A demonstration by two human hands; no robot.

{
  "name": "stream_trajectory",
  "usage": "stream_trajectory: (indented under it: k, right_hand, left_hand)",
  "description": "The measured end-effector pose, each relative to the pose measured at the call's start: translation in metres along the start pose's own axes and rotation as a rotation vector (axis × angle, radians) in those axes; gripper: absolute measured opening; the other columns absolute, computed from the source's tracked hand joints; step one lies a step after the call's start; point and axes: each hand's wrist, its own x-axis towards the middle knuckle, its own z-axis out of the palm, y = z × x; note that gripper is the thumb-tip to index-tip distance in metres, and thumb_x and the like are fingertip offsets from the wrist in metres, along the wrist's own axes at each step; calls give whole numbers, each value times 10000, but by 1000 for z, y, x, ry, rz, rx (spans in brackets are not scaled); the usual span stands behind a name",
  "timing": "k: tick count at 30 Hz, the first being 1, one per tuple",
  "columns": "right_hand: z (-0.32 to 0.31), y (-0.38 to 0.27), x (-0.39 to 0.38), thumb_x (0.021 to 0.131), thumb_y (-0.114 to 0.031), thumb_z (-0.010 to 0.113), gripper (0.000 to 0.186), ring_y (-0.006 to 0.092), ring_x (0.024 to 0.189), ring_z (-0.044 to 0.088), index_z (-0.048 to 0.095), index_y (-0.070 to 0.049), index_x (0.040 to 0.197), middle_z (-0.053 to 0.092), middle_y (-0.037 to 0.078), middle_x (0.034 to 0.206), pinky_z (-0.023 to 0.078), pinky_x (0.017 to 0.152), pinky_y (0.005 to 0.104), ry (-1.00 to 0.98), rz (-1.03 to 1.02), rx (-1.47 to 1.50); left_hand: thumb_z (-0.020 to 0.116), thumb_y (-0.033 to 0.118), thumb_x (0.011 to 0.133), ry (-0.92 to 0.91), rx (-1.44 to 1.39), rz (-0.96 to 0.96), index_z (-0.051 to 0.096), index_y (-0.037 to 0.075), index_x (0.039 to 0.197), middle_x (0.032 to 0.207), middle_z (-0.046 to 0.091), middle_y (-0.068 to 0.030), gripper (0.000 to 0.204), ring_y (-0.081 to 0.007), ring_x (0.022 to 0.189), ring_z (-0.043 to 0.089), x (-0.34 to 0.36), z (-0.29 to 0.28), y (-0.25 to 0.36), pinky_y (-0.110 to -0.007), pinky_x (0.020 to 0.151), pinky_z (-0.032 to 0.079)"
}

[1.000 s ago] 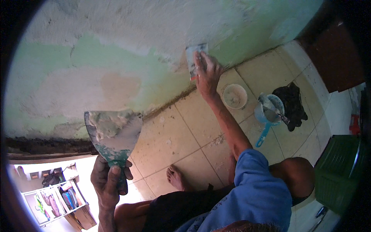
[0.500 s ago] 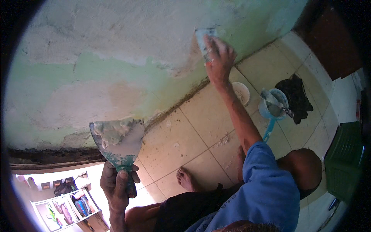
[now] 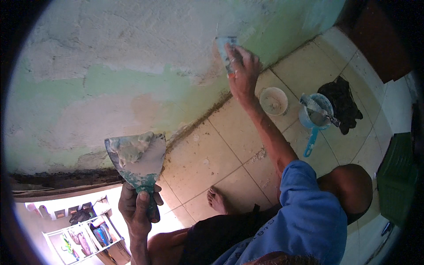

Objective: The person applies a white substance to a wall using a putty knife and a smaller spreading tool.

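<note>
Spreading stage, I'd guess: right hand [image 3: 245, 73] grips a scraper [image 3: 222, 52] against the wall [image 3: 123, 35], left hand [image 3: 138, 210] wrapped round a loaded putty knife [image 3: 150, 160]. Next stroke probably wants even pressure.

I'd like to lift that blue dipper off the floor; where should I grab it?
Best by its long handle, probably from the near side: it juts from the blue dipper toward the picture's bottom edge with nothing on it. The right looks awkward: a crumpled black bag sits there, and a scraper lies across the rim.
</note>
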Motion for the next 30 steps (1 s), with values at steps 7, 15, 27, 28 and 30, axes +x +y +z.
stream_trajectory:
  k: [7, 15, 27, 28, 30]
  right_hand:
    - [2, 3, -38, 760, 62, 594, 655, 302, 1087, 475, 548, -130, 1385, 539, 101, 1223, 370, 953, 424, -18, 30, 128]
    - [69, -55, -48, 787, 140, 566, 775, 341, 1039, 463, 347, -80, 1497, 475, 189, 1211, 417, 877, 420, 177, 183, 83]
    - [30, -30, -20, 820, 45, 572, 658, 359, 1123, 446, 404, -24, 1452, 453, 216, 1217, 398, 946, 435, 121, 576, 236]
    - [31, -40, -16, 816, 53, 578, 681, 360, 1117, 449, 389, -35, 1464, 454, 216, 1218, 400, 942, 430, 132, 545, 216]
    - [32, -69, -11, 808, 70, 590, 728, 362, 1104, 454, 361, -57, 1487, 457, 215, 1219, 402, 935, 420, 150, 469, 183]
  left_hand:
    - [567, 270, 973, -9, 7, -22, 573, -14, 1024, 691, 630, -91, 288, -59, 355, 461, 0, 0, 1, -198, 280, 329]
    - [568, 273, 974, -10, 21, 15, 560, -3, 1029, 702, 628, -86, 282, -54, 364, 462, 1, 3, -1, -190, 279, 326]
    - [583, 252, 972, -27, 21, 89, 534, -20, 1051, 771, 653, -142, 287, -67, 352, 444, 3, 6, -3, -204, 289, 334]
    - [583, 250, 972, -5, 31, 102, 534, -20, 1048, 777, 653, -142, 285, -67, 355, 447, 2, 5, -6, -204, 289, 333]
    - [573, 256, 974, -29, 9, 53, 535, -21, 1061, 790, 647, -137, 293, -74, 372, 463, 0, 9, 2, -201, 301, 341]
